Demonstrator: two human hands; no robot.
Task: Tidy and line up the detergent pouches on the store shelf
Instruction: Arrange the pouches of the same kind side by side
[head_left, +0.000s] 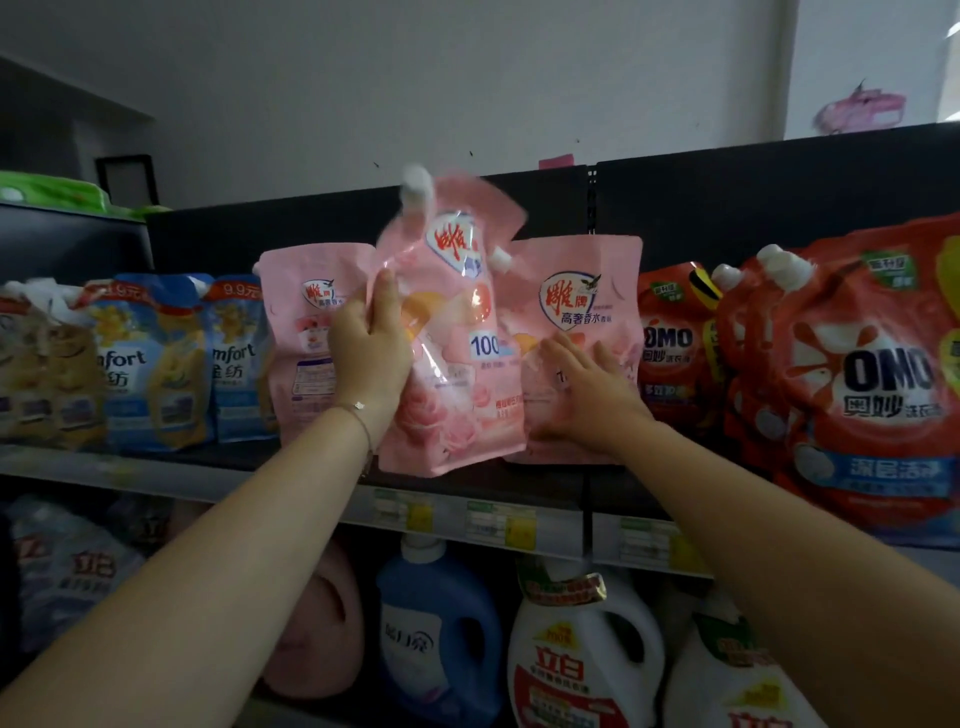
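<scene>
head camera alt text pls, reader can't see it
A left hand grips a tilted pink pouch at a store shelf while the right hand rests flat on the neighbouring pink pouch. Blue pouches stand to the left, red pouches to the right.

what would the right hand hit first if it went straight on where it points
Likely the tilted pink pouch the left hand holds; the right hand points up-left at it, depth unclear.

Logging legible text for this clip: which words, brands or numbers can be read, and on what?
"OMO", "奥妙": on the big red pouch
"mfort", "9.9元": on the blue pouch
"100": on the held pink pouch
"高奢香水": on the right pink pouch
"立白": on the white bottle
The price tags are too blurred to read.
</scene>
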